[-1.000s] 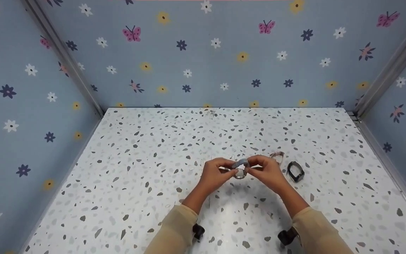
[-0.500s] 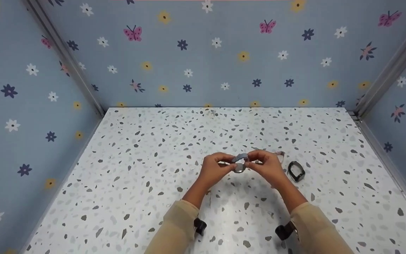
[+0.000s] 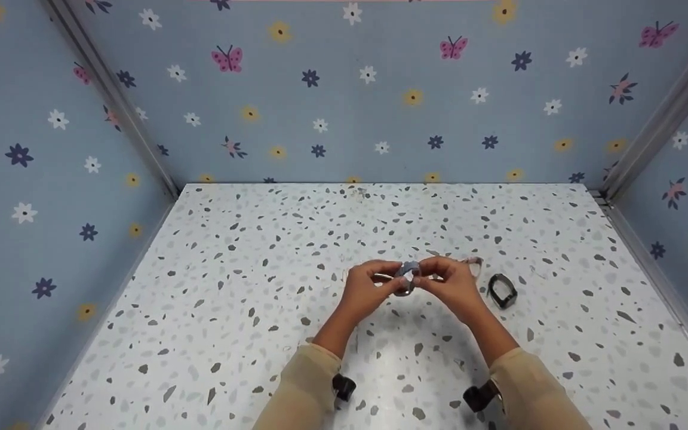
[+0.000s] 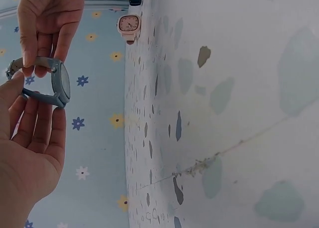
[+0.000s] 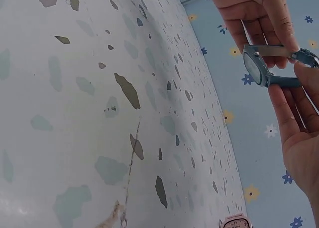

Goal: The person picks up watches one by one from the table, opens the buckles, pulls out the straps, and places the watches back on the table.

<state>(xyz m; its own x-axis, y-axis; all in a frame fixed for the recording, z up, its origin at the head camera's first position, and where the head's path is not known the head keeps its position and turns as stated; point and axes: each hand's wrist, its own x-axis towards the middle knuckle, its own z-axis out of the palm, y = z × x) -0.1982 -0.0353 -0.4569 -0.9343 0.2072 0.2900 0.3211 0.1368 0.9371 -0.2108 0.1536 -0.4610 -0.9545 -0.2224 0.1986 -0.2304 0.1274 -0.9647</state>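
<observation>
A blue-grey wristwatch (image 3: 409, 269) is held up above the speckled table between both hands, its strap bent round into a loop. My left hand (image 3: 369, 289) pinches it from the left, thumb and fingers on the strap. From the other side my right hand (image 3: 452, 288) pinches the strap near its ends. In the left wrist view the round watch case (image 4: 62, 84) hangs clear of the fingertips, facing away from the strap ends. The right wrist view shows the buckle end (image 5: 308, 57) between thumb and fingers, where fingertips partly hide the overlap.
Just beyond the right hand lies a pale pink watch (image 4: 128, 23), its strap (image 3: 475, 265) partly covered in the head view. A dark watch (image 3: 503, 291) lies on the table (image 3: 260, 251) to the right. Flower-patterned walls (image 3: 344, 95) enclose the back and sides.
Both hands have moved slightly away from the body with the watch. The strap loop has tilted and looks narrower from above. The pink and dark watches have stayed put.
</observation>
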